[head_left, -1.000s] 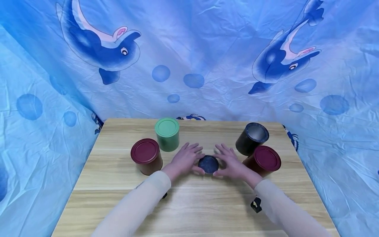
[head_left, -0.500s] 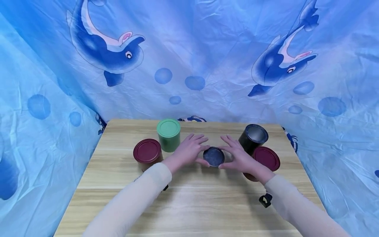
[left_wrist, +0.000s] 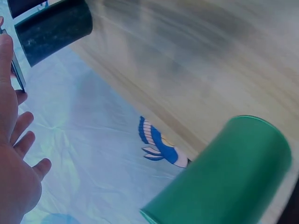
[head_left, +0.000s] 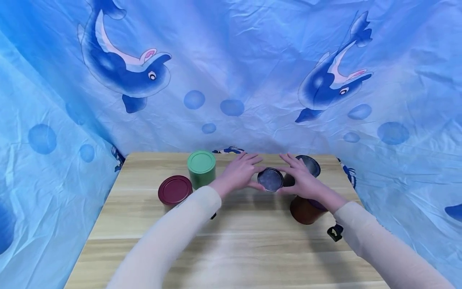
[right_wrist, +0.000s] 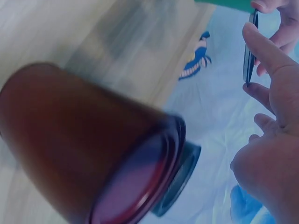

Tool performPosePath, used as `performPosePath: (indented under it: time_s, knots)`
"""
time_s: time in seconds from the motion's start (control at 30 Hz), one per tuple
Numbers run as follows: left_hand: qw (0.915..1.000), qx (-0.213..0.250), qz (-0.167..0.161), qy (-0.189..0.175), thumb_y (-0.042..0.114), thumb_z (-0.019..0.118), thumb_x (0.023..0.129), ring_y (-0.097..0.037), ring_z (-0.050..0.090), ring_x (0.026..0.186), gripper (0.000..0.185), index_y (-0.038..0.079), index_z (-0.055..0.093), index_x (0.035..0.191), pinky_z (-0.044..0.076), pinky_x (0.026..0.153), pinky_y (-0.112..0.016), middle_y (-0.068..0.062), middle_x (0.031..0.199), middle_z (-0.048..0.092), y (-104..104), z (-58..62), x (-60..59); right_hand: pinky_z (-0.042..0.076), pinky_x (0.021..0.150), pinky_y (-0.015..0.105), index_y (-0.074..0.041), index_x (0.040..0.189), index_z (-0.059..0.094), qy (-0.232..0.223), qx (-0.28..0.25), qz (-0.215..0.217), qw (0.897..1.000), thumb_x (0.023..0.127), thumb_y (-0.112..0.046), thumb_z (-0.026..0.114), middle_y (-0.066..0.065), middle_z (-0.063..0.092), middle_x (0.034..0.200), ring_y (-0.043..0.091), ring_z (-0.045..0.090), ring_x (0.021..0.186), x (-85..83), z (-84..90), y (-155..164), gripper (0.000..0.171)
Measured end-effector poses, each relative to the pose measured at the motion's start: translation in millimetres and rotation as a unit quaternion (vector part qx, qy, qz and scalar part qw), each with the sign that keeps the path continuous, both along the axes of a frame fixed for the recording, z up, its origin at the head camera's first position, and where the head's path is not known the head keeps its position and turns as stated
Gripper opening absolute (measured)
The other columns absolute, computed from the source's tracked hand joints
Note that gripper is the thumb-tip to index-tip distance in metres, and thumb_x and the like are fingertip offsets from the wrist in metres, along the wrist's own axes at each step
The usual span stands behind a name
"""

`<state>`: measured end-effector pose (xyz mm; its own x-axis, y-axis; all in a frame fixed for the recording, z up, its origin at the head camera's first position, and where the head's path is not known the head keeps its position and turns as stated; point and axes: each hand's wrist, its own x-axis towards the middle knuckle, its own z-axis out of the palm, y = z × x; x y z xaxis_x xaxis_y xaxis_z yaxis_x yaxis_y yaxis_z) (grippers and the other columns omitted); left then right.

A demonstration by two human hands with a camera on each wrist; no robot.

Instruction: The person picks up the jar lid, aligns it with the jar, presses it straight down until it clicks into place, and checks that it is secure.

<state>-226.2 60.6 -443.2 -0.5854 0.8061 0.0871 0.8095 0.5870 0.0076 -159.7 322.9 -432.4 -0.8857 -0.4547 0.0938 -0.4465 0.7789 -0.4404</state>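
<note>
A thin round black lid [head_left: 270, 179] is held in the air between my two hands over the back of the table. My left hand [head_left: 240, 172] pinches its left edge between thumb and index finger, other fingers spread. From the opposite side, my right hand [head_left: 301, 178] pinches the right edge the same way. The right wrist view shows the lid [right_wrist: 250, 51] nearly edge-on. Just right of it stands a black can [head_left: 311, 165], partly behind my right hand. A brown can [head_left: 306, 210] with a maroon lid is beneath my right wrist, its top mostly covered.
On the left, a green can [head_left: 201, 164] with a light green lid stands behind a second maroon-lidded can [head_left: 175, 190], which my left sleeve overlaps. The wooden table [head_left: 231, 249] ends at a blue dolphin-print curtain [head_left: 252, 60] along the back and sides.
Both hands have carried the black lid up, rightward and toward the back, from mid-table to beside the black can. My right hand now overlaps the black can. The cans have stayed put.
</note>
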Motion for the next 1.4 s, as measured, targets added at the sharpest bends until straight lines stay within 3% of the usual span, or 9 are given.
performPosePath:
  time_s: [0.23, 0.43, 0.7, 1.0, 1.4]
  knots:
    - [0.9999, 0.002, -0.013, -0.007, 0.077, 0.066, 0.089, -0.023, 0.027, 0.162, 0.083, 0.026, 0.060, 0.154, 0.022, 0.132, -0.051, -0.002, 0.169, 0.043, 31.6, 8.5, -9.1, 0.009, 0.123, 0.079, 0.000, 0.144, 0.065, -0.005, 0.011, -0.024, 1.000, 0.084, -0.030, 0.094, 0.027, 0.025, 0.173, 0.051, 0.009, 0.162, -2.6, 10.7, 26.8, 0.073]
    - [0.9997, -0.012, -0.020, -0.008, 0.079, 0.060, 0.091, -0.022, 0.026, 0.163, 0.084, 0.027, 0.057, 0.157, 0.026, 0.131, -0.049, 0.000, 0.171, 0.040, 56.8, 13.1, -13.6, 0.012, 0.121, 0.080, 0.004, 0.144, 0.063, -0.020, -0.001, -0.033, 0.999, 0.087, -0.030, 0.091, 0.027, 0.023, 0.173, 0.054, 0.006, 0.161, -0.5, 15.9, 49.6, 0.072]
    - [0.9996, -0.013, -0.020, -0.016, 0.076, 0.061, 0.093, -0.021, 0.026, 0.163, 0.082, 0.028, 0.054, 0.159, 0.020, 0.133, -0.049, 0.002, 0.171, 0.039, 82.7, 16.9, -20.4, 0.012, 0.119, 0.082, 0.004, 0.144, 0.062, -0.029, 0.006, -0.053, 0.998, 0.088, -0.030, 0.090, 0.030, 0.022, 0.172, 0.056, 0.005, 0.160, -1.9, 23.0, 69.8, 0.071]
    - [0.9995, -0.022, -0.022, -0.010, 0.075, 0.063, 0.093, -0.021, 0.027, 0.162, 0.080, 0.028, 0.056, 0.158, 0.020, 0.133, -0.049, 0.001, 0.170, 0.042, 100.4, 13.8, -28.7, 0.009, 0.121, 0.082, 0.003, 0.144, 0.063, -0.025, 0.030, -0.078, 0.996, 0.087, -0.034, 0.090, 0.033, 0.024, 0.171, 0.058, 0.010, 0.158, -5.9, 20.2, 82.6, 0.073]
    - [0.9988, -0.040, -0.026, 0.012, 0.082, 0.052, 0.093, -0.022, 0.023, 0.164, 0.084, 0.033, 0.051, 0.161, 0.018, 0.133, -0.051, 0.000, 0.171, 0.041, 115.5, 6.6, -41.3, 0.005, 0.116, 0.087, 0.001, 0.147, 0.061, -0.034, 0.038, -0.094, 0.994, 0.089, -0.037, 0.088, 0.035, 0.025, 0.169, 0.061, 0.012, 0.157, -10.5, 17.4, 93.4, 0.074]
